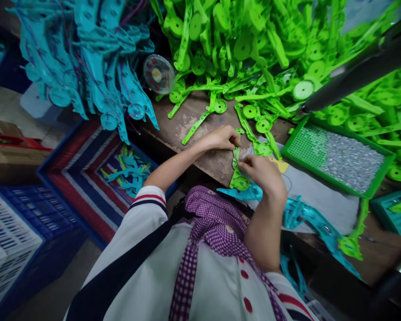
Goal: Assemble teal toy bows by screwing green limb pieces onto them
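My left hand (220, 137) and my right hand (262, 171) meet over a worn wooden bench (194, 129). Both pinch one bright green plastic part (238, 171), a narrow arm ending in a round disc. The left fingers close on its upper end, the right fingers on its middle. The disc end hangs toward my chest. A teal plastic part (245, 192) lies just under my right wrist.
A big heap of green parts (260, 49) fills the back of the bench, and teal parts (87, 58) pile at the left. A green tray of small metal pieces (337, 156) sits at the right. Blue crates (26, 223) stand on the floor.
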{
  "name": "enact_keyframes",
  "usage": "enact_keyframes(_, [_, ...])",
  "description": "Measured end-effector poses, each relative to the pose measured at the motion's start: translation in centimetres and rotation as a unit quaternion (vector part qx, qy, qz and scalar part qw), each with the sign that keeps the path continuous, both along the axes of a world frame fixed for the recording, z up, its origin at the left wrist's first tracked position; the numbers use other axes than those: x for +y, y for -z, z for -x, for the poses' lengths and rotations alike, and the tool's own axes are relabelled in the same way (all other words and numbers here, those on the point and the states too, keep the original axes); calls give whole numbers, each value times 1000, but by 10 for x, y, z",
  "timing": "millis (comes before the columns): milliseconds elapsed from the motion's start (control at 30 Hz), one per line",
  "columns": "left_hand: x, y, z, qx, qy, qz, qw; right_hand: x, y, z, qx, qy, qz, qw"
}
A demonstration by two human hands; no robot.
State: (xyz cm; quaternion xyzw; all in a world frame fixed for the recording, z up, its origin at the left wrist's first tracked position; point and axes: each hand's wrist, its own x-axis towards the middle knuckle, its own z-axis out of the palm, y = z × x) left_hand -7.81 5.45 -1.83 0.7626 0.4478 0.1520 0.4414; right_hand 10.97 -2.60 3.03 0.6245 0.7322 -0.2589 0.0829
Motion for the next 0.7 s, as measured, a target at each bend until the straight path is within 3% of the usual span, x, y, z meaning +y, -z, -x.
enact_keyframes(100, [0, 2, 0, -2, -2, 0, 1000, -15, 6, -5, 22, -10, -43, 999])
enact_keyframes(267, [-1, 2, 1, -10, -1, -4, 1000, -51, 15, 2, 71, 59, -158, 983])
enact_keyframes(333, [-1, 2, 0, -9, 3, -2, 1000, -63, 19, 9, 65, 47, -186, 979])
enact_keyframes(567, [-3, -3, 3, 19, 14, -15, 1000, -79, 22, 13, 8, -29, -203, 979])
enact_keyframes(700, [-25, -7, 6, 15, 3, -53, 998, -77, 21, 11, -8, -49, -214, 976])
